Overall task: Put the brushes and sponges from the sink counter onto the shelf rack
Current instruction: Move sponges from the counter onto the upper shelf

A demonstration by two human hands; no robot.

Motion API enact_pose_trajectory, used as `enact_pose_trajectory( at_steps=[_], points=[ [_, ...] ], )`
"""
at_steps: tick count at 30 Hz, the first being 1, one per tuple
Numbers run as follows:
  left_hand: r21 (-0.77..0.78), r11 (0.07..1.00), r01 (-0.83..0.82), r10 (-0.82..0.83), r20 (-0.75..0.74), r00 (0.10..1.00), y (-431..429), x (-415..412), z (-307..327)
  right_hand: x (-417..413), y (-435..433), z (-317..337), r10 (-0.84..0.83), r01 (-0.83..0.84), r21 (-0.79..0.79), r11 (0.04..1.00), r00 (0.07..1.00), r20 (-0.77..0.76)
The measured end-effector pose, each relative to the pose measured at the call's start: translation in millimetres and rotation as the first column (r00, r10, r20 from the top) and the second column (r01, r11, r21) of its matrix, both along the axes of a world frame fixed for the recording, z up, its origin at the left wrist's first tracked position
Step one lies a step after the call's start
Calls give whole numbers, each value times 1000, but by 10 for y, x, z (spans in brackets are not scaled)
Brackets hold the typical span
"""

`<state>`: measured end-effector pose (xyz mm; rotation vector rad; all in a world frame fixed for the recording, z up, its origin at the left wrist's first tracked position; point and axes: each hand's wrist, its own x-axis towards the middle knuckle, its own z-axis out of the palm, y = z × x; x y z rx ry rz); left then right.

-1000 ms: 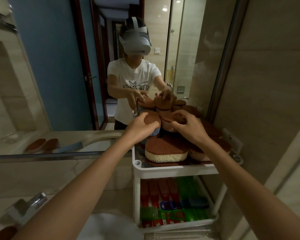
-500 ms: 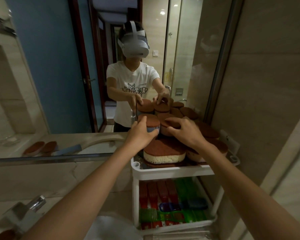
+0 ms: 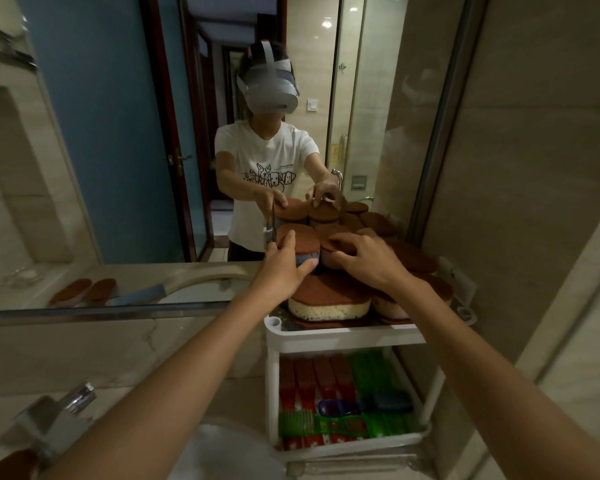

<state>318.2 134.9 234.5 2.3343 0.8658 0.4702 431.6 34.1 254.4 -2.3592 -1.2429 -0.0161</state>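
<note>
A white shelf rack [image 3: 343,336] stands against the mirror. Its top tier holds a pile of brown-topped sponges, the front one [image 3: 329,299] with a cream base. My left hand [image 3: 283,268] grips a brown-topped sponge with a blue base [image 3: 300,242] on top of the pile. My right hand [image 3: 368,258] lies with its fingers spread on a second brown-topped sponge [image 3: 333,251] beside it. The lower tier holds red and green brushes [image 3: 329,393]. Another brown sponge [image 3: 4,465] lies on the counter at the bottom left.
A chrome faucet [image 3: 59,417] rises at the lower left beside a white basin [image 3: 222,452]. The mirror [image 3: 118,133] reflects a person wearing a headset, two sponges and the counter. A tiled wall [image 3: 534,168] closes off the right.
Both hands have stayed on the two top sponges, shifting slightly. The view has dropped a little, so the rack's lower tier shows more.
</note>
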Motion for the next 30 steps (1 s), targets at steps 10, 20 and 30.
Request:
enact_pose_trajectory(
  at_steps=[10, 20, 30],
  points=[
    [57, 988, -143, 122, 270, 955, -32, -505, 281, -762, -55, 192, -18, 23, 400, 916, 1000, -16],
    [-195, 847, -494, 527, 201, 826, -20, -2539, -789, -2730, 391, -856, 336, -248, 250, 936, 843, -421],
    [-346, 566, -748, 740, -187, 646, 372, -4415, -1964, -4498, 1166, -2047, 415, -564, -88, 821, 695, -587]
  ],
)
